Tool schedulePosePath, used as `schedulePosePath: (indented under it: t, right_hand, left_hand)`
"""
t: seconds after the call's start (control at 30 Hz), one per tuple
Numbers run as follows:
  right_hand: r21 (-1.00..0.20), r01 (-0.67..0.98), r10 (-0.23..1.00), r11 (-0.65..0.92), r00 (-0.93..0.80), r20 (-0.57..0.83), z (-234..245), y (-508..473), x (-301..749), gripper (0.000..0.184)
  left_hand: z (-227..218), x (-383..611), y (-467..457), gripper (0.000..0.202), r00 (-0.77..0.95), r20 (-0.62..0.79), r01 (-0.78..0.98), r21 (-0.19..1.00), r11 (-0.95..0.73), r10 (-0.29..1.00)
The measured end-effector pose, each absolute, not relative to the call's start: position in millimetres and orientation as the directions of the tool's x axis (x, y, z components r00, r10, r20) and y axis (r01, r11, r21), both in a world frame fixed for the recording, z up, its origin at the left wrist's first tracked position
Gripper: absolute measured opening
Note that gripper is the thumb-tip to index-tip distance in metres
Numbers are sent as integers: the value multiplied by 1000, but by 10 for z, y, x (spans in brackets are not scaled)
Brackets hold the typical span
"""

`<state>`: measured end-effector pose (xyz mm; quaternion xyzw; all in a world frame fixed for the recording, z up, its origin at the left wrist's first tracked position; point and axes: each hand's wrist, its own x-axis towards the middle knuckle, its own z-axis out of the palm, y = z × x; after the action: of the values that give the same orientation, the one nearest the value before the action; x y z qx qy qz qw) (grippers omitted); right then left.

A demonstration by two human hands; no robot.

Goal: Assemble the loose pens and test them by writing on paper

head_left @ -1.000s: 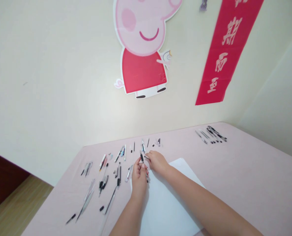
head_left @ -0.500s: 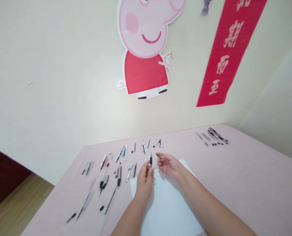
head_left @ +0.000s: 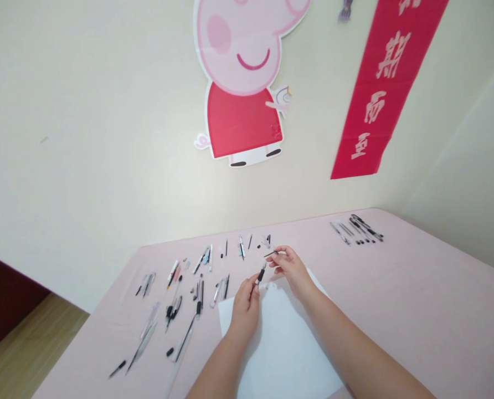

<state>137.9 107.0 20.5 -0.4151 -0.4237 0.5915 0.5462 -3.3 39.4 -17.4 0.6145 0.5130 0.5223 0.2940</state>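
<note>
My left hand (head_left: 247, 305) is closed round a pen (head_left: 261, 274) with a black grip, its pale pointed tip slanting up to the right. Just above and to the right, my right hand (head_left: 289, 267) pinches a thin dark pen part (head_left: 271, 254), held nearly level; it looks like a refill, though it is too small to be sure. The part and the pen tip are close but apart. Both hands are over the far end of a white sheet of paper (head_left: 284, 343) on the table.
Several groups of pens and pen parts, among them a dark refill (head_left: 184, 338) and a black cap (head_left: 170, 352), lie left on the pink tablecloth (head_left: 417, 310). More black pens (head_left: 367, 228) lie at the back right. Behind the table stands a wall with a pig cutout (head_left: 245, 119) and red banner (head_left: 365, 127).
The pen in my left hand has tipped from upright to slanting right. My right hand has risen slightly and turned, bringing the dark part up and nearly level. The view has shifted slightly.
</note>
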Motion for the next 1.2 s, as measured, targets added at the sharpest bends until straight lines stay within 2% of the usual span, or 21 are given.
schedulePosePath:
  t: [0.13, 0.27, 0.77, 1.0, 1.2]
  right_hand:
    - [-982, -169, 993, 79, -68, 92, 201, 1079, 1383, 29]
    - [-986, -104, 984, 132, -110, 143, 174, 1094, 1377, 28]
    - [-990, -17, 961, 141, -237, 141, 204, 1038, 1348, 24]
    - [-987, 32, 965, 157, -217, 146, 203, 1023, 1335, 22]
    - [-988, -33, 974, 150, -166, 153, 193, 1022, 1325, 20]
  left_hand:
    - [-162, -35, 388, 31, -39, 348, 358, 880, -312, 937]
    - [-162, -35, 384, 31, -21, 354, 364, 874, -322, 935]
    - [-138, -28, 400, 29, -27, 368, 366, 869, -333, 930]
    - [-123, -16, 372, 23, -106, 309, 362, 897, -252, 945]
    - [-124, -17, 364, 21, -109, 299, 351, 904, -244, 948]
